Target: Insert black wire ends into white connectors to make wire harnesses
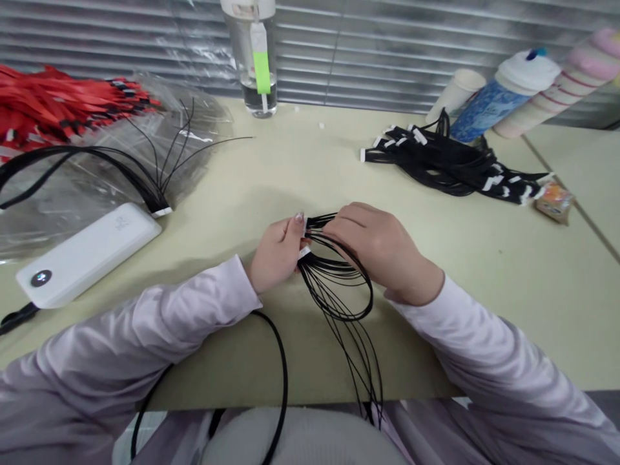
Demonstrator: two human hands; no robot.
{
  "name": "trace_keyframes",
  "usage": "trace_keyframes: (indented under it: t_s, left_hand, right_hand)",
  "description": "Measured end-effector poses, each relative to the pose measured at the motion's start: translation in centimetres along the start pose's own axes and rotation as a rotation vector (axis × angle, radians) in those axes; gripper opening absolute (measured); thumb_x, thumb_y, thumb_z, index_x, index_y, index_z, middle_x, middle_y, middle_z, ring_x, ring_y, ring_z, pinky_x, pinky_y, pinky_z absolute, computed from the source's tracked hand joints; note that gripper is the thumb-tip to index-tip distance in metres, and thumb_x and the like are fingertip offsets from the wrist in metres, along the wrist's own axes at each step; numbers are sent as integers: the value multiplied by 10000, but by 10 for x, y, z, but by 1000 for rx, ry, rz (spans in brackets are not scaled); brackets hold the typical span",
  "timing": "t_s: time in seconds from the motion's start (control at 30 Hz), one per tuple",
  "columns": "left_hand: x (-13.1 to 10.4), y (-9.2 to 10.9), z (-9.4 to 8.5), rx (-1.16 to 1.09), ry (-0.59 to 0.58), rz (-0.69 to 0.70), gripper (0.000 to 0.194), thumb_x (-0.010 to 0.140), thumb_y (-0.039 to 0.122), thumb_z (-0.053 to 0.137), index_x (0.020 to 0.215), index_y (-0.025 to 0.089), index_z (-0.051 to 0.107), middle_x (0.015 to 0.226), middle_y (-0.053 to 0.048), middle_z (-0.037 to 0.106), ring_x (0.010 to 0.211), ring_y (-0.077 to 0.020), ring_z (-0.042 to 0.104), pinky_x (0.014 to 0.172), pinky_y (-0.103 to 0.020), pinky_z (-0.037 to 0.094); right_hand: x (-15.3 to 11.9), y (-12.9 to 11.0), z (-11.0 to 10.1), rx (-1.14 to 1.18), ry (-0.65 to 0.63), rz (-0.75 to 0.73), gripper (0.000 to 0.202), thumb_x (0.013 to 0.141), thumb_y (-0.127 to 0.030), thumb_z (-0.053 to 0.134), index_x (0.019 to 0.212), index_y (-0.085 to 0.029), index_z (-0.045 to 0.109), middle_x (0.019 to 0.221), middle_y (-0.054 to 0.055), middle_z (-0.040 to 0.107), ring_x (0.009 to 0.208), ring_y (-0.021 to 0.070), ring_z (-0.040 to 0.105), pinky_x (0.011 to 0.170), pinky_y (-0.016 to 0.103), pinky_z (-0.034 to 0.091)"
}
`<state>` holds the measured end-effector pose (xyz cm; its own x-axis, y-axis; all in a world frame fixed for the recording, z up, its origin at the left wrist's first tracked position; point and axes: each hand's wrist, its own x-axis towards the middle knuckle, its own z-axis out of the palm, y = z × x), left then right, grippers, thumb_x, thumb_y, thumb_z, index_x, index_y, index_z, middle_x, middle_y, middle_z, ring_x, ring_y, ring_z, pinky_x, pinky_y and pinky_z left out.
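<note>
Between my hands is a wire harness (334, 266) of thin black wires bent into a loop, with white connectors (305, 252) at its left side. My left hand (277, 253) pinches the connector end, thumb on top. Curled over the upper wires, my right hand (375, 245) has its fingers closed on them, and the fingertips are partly hidden. Several loose wire ends hang from the harness over the table's front edge toward my lap.
A white power bank (92, 252) lies at left beside a plastic bag (188, 129), more black wires (130, 169) and red bundles (58, 106). A water bottle (259, 64) stands at the back. Bundled black harnesses (436, 161), a paper cup (455, 93) and a blue tumbler (501, 97) are at right.
</note>
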<state>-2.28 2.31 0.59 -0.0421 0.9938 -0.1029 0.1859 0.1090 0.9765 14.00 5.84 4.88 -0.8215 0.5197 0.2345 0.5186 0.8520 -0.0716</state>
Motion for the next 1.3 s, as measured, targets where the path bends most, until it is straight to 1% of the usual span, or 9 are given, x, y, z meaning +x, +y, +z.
trace_keyframes:
  t_s: [0.2,0.3,0.6,0.77,0.9,1.03,1.13,1.2,1.3]
  left_hand:
    - [1,-1,-2,110,-24,38,464,873,503,324,538,189,392,459,32,399,403,-78,371,394,-225,295]
    - [1,-3,-2,164,-64,83,450,892,468,294,549,189,378,480,28,397,436,-83,363,426,-233,284]
    - [4,-4,-4,250,-155,130,444,899,449,266,563,184,385,492,26,412,461,-90,376,455,-233,290]
    - [2,0,-2,272,-116,95,439,893,440,288,558,181,404,504,16,432,479,-96,391,469,-232,303]
    - [2,3,0,219,-19,52,419,889,414,318,548,183,394,490,15,444,452,-91,409,448,-223,317]
    - [6,0,0,107,51,-46,421,875,467,345,604,175,481,437,24,445,371,-89,430,376,-212,330]
    - [8,-1,1,23,81,-115,426,858,508,362,644,171,508,430,32,456,311,-86,434,321,-208,335]
    - [8,-1,2,32,90,-125,418,858,507,365,650,172,503,440,32,472,300,-86,445,309,-207,341]
    - [7,0,2,83,87,-108,395,854,488,394,620,179,472,406,40,452,307,-94,458,323,-205,353]
  right_hand:
    - [0,-3,0,-295,129,-213,286,875,-98,370,756,-159,623,694,43,574,696,151,443,520,277,288]
    - [0,-2,3,-324,181,-305,269,869,-93,386,745,-157,616,652,33,551,672,148,429,487,280,259]
    - [-4,5,16,-193,171,-284,302,906,-148,352,759,-156,616,712,40,602,707,139,466,530,283,299]
    - [-2,7,11,-148,93,-183,270,894,-146,363,792,-153,612,746,52,603,727,154,476,584,282,346]
    - [-4,8,-4,-39,117,-17,209,858,-333,476,843,-143,562,825,81,570,762,171,482,626,289,377]
    - [-17,-4,-19,157,252,204,318,792,-411,569,609,-189,432,596,-4,439,567,108,387,528,249,306]
    - [-25,-17,-15,397,115,396,397,815,-364,548,524,-180,352,492,-50,319,477,70,268,471,227,237]
    - [-27,-22,-4,498,11,391,356,843,-316,503,538,-171,390,507,-48,349,493,65,294,488,219,246]
    - [-24,-25,11,526,-11,277,266,852,-218,454,591,-166,458,570,-32,425,558,74,366,546,224,268]
